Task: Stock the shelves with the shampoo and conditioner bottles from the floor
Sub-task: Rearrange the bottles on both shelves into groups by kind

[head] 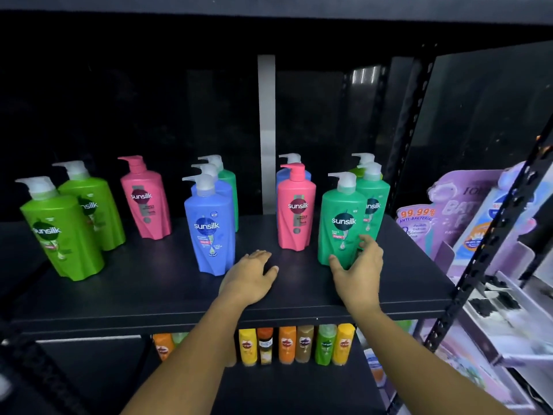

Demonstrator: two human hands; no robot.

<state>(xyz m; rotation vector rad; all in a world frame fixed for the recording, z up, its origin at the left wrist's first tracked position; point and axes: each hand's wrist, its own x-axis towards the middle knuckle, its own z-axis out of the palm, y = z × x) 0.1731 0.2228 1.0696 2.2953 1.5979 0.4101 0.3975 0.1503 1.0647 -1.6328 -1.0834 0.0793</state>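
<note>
Evidently the placing step is in hand: the right hand cups the foot of a teal-green Sunsilk pump bottle, which stands upright near the right end of the black shelf, thumb on its left and fingers on its right. Whether it grips or only steadies, I cannot tell. The left hand lies open, palm down, on the shelf; next, probably, comes releasing the bottle without tipping it, then fetching another from the floor.

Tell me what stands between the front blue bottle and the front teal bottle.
Head view: a pink bottle, set slightly back, and the left hand resting on the shelf before it.
</note>
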